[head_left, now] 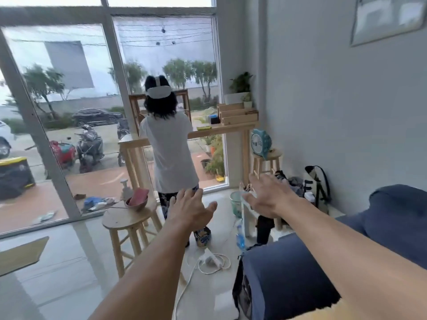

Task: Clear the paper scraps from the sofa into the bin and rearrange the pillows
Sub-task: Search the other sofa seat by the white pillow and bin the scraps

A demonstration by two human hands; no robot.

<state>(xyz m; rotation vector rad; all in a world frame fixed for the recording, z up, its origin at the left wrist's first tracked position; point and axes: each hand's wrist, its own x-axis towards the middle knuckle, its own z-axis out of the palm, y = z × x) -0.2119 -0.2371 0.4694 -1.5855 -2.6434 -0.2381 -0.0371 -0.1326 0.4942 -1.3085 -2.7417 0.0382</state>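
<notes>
Plainly, left hand [189, 211] and right hand [269, 195], each grip spread wide (both empty).

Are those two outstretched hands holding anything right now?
No. The left hand and right hand are both open with fingers spread, gripping nothing.

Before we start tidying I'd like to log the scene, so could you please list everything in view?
sofa: one, dark blue, lower right
bin: one, pale green, floor near the window
near stool: one, light wood, left of centre
bowl: one, dark red, on the near stool
far stool: one, light wood, by the right wall
fan: one, teal, on the far stool
counter: one, light wood, along the window
person: one, white shirt, at the counter, back turned
power strip: one, white, floor beside the sofa
left hand: one, bare, stretched forward, empty
right hand: one, bare, stretched forward, empty
</notes>
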